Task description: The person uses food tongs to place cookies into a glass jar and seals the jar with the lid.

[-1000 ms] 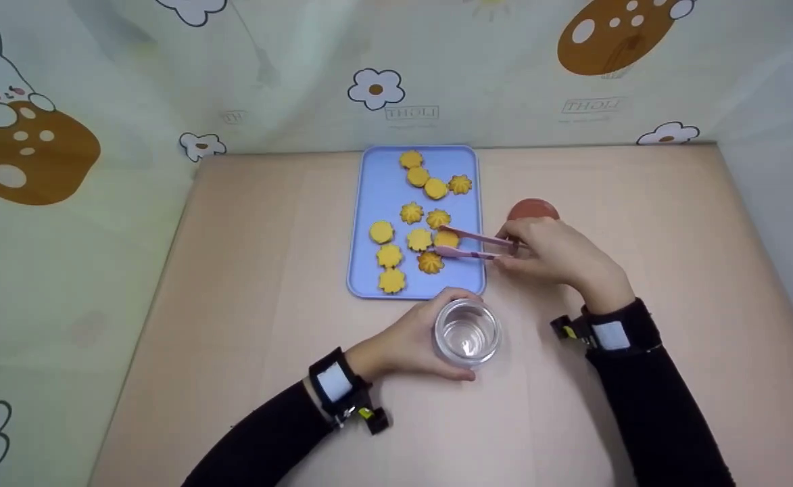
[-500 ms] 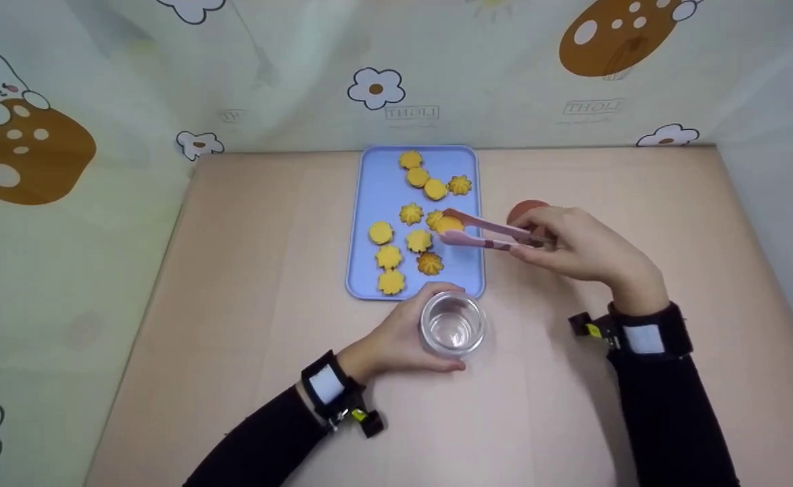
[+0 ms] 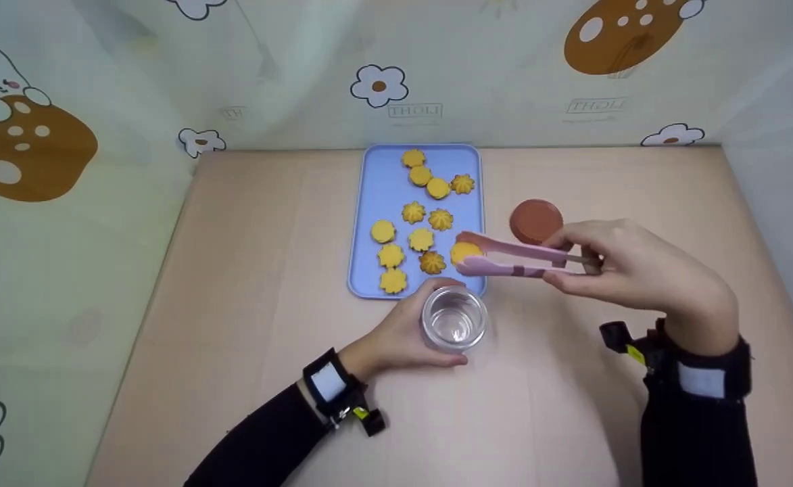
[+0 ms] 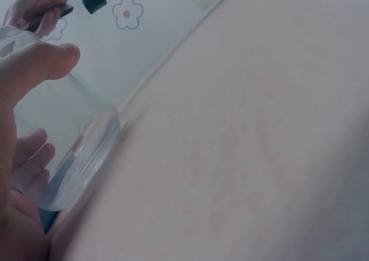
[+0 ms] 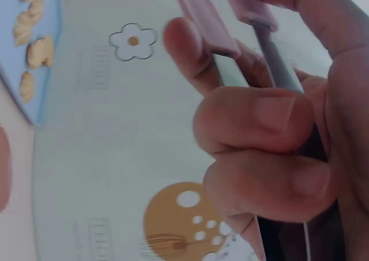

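Cookie [image 3: 466,253] pinched between the tips of pink tongs [image 3: 504,268], over the three-o'clock side of the blue tray [image 3: 369,196]. Farther toward three o'clock, tongs gripped by the right hand [image 3: 646,270], fingers curled. At six o'clock from the cookie, glass jar [image 3: 455,318], mouth up, clasped from nine o'clock by the left hand [image 3: 403,331]; base perhaps on the worktop [image 3: 268,270], hard to tell. Toward ten o'clock, eleven more cookies [image 3: 421,239] on the tray. At two o'clock, beside the tray, round reddish-brown disc [image 3: 536,221].
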Demonstrator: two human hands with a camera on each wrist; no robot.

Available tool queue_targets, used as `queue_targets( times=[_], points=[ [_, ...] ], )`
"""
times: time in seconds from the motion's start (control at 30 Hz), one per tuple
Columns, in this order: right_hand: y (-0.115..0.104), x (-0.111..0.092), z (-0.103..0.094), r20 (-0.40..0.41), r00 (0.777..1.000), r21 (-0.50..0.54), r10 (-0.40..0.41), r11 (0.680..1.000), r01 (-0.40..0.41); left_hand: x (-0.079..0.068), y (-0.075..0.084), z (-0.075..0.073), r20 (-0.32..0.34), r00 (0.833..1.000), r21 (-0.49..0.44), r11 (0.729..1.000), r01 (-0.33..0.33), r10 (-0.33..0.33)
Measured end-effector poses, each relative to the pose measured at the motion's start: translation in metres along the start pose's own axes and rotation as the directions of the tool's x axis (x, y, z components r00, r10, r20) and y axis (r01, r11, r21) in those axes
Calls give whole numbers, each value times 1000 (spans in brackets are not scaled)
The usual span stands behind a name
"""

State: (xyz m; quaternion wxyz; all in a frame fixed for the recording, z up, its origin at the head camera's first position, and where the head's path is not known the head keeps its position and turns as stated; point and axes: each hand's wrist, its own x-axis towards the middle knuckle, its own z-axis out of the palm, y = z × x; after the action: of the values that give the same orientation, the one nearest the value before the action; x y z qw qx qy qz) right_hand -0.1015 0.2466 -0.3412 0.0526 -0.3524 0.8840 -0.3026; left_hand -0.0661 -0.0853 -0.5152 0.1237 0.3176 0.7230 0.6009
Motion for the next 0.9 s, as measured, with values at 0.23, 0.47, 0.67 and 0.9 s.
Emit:
queue_targets(
  times=[0.23,0.47,0.67,0.9],
  points=[
    [-23,-8,0,37,999,0,-10,1000,10,-1,2,0,-8,996,19,996,91,-90],
    [-35,-11,3,76,997,-22,16,1000,-15,0,3,1,11,995,-1,995,100,-100],
    [-40,-9,4,135,988,-32,75,997,-71,2,3,1,27,993,-37,993,114,-113],
    [-42,-7,6,186,976,-20,109,994,-108,0,1,0,16,997,-56,996,74,-73]
  ],
)
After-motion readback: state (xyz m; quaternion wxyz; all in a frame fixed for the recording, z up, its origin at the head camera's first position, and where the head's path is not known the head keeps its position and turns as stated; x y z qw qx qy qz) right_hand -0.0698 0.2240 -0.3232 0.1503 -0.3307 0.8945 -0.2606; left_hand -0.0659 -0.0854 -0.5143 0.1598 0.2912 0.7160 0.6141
